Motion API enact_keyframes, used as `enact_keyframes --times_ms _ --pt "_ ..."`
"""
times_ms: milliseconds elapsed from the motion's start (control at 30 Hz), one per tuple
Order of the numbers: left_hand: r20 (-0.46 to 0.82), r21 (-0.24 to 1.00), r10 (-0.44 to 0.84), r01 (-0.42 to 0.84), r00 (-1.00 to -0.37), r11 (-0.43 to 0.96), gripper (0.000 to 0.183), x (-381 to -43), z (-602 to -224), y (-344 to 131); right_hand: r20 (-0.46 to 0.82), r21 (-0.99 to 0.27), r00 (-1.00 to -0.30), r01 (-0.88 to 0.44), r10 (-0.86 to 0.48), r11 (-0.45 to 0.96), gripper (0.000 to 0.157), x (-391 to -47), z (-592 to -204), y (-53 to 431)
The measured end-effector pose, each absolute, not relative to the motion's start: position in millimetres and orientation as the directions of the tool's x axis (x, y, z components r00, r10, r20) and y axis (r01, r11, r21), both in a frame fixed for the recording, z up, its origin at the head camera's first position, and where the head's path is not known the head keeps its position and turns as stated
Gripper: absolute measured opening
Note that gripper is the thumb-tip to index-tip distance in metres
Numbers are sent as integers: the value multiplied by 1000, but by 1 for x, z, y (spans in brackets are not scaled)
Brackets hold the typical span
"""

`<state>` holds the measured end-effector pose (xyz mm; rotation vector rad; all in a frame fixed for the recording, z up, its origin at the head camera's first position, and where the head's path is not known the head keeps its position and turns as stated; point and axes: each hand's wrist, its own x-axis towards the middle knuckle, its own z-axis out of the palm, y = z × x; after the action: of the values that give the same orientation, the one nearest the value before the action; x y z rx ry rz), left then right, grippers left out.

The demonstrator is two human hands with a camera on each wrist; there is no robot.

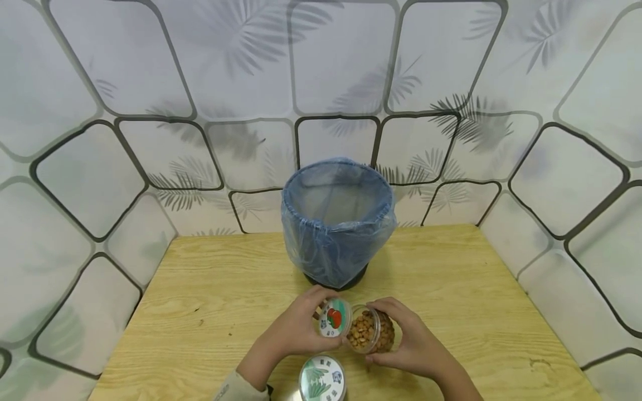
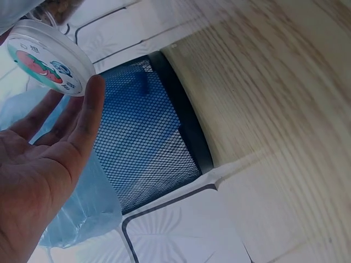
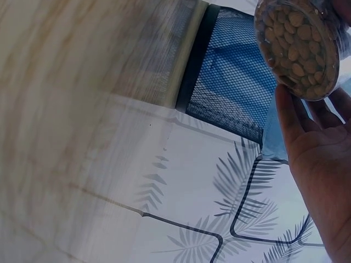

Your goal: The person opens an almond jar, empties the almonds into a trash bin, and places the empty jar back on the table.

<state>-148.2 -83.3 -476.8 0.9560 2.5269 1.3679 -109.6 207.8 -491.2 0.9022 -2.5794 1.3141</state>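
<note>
My left hand grips a round lid with a clear rim and a red fruit printed on its label. In the left wrist view, the fingers support the lid from below. My right hand holds a clear jar of small brown pieces, tipped on its side with its uncovered mouth facing the lid. Lid and jar mouth are close together; I cannot tell if they touch. The right wrist view shows the jar's base, with the brown pieces visible through it.
A mesh bin lined with a blue plastic bag stands just beyond my hands. Nearer me is another round container with a green-leaf lid. Patterned walls enclose the wooden table at the back and sides.
</note>
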Motion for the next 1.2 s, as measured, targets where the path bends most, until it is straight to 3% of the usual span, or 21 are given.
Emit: enact_keyframes --times_ms 467,1200 --pt "152 759 556 457 -817 463 72 -155 -481 -88 398 -685 -811 -574 -429 449 91 -111 -489 211" --pt "45 640 534 435 -845 634 85 -161 -499 -104 352 -704 -836 -533 -422 470 91 -110 -492 211"
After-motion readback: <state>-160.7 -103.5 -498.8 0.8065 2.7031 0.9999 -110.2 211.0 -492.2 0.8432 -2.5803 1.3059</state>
